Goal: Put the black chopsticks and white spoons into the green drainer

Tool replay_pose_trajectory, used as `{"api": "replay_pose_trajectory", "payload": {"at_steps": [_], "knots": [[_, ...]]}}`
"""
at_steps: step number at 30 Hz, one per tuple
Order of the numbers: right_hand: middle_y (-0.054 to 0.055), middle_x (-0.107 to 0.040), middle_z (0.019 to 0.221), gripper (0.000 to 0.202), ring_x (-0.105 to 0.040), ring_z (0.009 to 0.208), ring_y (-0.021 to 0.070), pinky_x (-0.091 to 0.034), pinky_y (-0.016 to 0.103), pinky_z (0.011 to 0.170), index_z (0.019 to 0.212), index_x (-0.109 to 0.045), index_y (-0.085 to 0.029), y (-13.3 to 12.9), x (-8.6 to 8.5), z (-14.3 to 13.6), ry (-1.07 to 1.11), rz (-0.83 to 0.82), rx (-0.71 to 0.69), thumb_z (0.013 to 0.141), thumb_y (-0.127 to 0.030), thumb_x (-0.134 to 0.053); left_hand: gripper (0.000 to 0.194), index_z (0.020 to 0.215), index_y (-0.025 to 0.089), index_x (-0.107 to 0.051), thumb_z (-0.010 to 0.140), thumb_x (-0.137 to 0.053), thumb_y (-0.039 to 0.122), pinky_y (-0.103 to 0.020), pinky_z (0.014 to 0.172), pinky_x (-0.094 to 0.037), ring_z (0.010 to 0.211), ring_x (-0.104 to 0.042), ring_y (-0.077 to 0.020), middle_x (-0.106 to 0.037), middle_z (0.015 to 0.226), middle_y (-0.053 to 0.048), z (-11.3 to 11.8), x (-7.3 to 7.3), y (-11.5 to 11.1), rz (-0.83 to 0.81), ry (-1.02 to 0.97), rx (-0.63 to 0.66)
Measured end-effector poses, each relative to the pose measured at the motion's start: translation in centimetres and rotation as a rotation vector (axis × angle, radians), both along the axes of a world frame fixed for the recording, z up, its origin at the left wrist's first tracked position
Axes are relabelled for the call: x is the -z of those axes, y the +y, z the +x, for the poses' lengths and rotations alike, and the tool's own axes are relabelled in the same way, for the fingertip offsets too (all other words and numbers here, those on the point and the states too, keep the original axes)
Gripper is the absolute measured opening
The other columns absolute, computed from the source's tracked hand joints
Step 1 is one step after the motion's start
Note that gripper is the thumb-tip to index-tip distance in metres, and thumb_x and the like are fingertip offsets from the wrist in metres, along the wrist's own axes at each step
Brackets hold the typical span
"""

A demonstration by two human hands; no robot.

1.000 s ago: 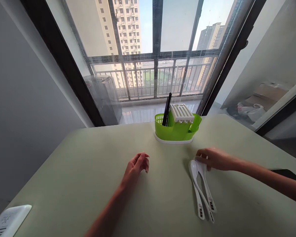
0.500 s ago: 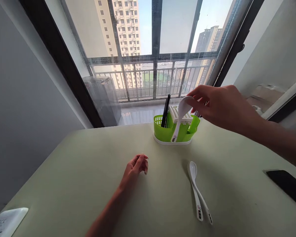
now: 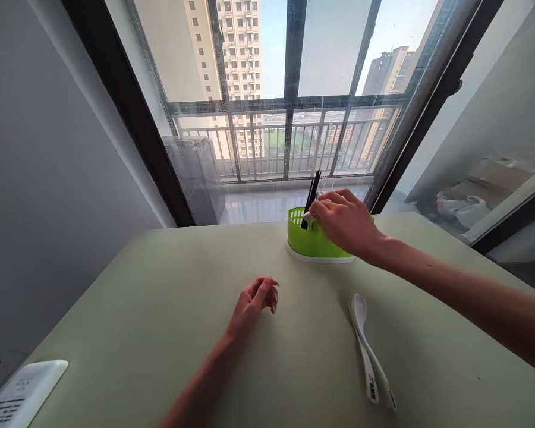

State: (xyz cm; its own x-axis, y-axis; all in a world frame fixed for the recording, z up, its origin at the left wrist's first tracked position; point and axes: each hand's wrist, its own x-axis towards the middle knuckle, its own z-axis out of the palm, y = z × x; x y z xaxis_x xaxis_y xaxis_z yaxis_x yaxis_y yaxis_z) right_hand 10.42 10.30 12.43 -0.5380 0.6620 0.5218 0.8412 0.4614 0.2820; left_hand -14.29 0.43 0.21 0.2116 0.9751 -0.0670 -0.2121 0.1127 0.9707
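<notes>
My right hand (image 3: 345, 220) is closed on the bowl end of a white spoon (image 3: 310, 219), whose handle is down inside the green utensil holder (image 3: 310, 242). Black chopsticks (image 3: 313, 193) stand in the same holder, just left of my fingers. The hand hides the holder's right part. My left hand (image 3: 256, 298) rests on the table with its fingers curled and pressed together; nothing shows in them. Two white spoons (image 3: 368, 351) lie one against the other on the table, nearer to me than the holder.
The pale green table (image 3: 160, 321) reaches to a glass window wall. A white object with printed markings (image 3: 27, 389) lies at the table's left front edge. Bags (image 3: 463, 208) are beyond the glass at the right.
My right hand has moved left and down, lowering the spoon into the holder's left part. The view has turned slightly, and the black object at the right is no longer visible.
</notes>
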Motion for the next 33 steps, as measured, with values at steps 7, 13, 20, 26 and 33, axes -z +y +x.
{"api": "replay_pose_trajectory", "payload": {"at_steps": [7,13,20,26,33], "knots": [[0.012,-0.077,0.099,0.021,-0.055,0.121,0.0324,-0.033,0.049,0.103,0.108,-0.068,-0.019,-0.4,1.9,0.8,0.015,-0.089,-0.116,0.093,-0.015,-0.053,0.04,0.094,0.016,-0.065,0.092,-0.064,0.056,-0.027,0.062,-0.043,0.064,-0.05,-0.0119,-0.056,0.075,0.0,0.0,-0.2,0.0,-0.009,0.018,0.003],[0.012,-0.074,0.115,0.033,-0.046,0.134,0.0323,-0.036,0.048,0.105,0.125,-0.06,-0.018,-1.9,1.9,1.6,0.033,-0.126,-0.12,0.096,-0.009,-0.046,0.04,0.093,0.017,-0.065,0.091,-0.064,0.057,-0.027,0.062,-0.042,0.064,-0.049,-0.012,-0.056,0.075,0.0,0.0,-0.3,0.0,-0.003,0.028,0.009],[0.014,-0.064,0.13,0.031,-0.057,0.123,0.0286,-0.046,0.045,0.104,0.125,-0.059,-0.019,-6.0,3.6,4.1,0.014,-0.134,-0.385,0.099,-0.012,-0.044,0.04,0.095,0.017,-0.065,0.091,-0.065,0.057,-0.027,0.062,-0.043,0.064,-0.05,-0.012,-0.057,0.075,0.0,0.0,-0.1,0.0,-0.008,0.038,0.008],[0.012,-0.064,0.128,0.03,-0.069,0.1,0.0247,-0.056,0.041,0.088,0.127,-0.062,-0.025,-8.3,7.0,7.3,-0.054,-0.546,-0.352,0.103,-0.026,-0.045,0.041,0.095,0.017,-0.065,0.091,-0.065,0.057,-0.027,0.062,-0.043,0.064,-0.05,-0.0117,-0.057,0.074,0.0,0.1,-0.2,0.0,-0.004,0.047,0.014],[0.009,-0.061,0.129,0.037,-0.072,0.09,0.0224,-0.058,0.041,0.086,0.125,-0.068,-0.034,-9.0,8.3,9.1,0.162,-0.922,-0.225,0.104,-0.052,-0.043,0.041,0.093,0.017,-0.066,0.089,-0.066,0.057,-0.027,0.062,-0.042,0.063,-0.05,-0.0118,-0.057,0.074,0.0,0.2,-0.6,-0.1,-0.006,0.062,0.006]]}}
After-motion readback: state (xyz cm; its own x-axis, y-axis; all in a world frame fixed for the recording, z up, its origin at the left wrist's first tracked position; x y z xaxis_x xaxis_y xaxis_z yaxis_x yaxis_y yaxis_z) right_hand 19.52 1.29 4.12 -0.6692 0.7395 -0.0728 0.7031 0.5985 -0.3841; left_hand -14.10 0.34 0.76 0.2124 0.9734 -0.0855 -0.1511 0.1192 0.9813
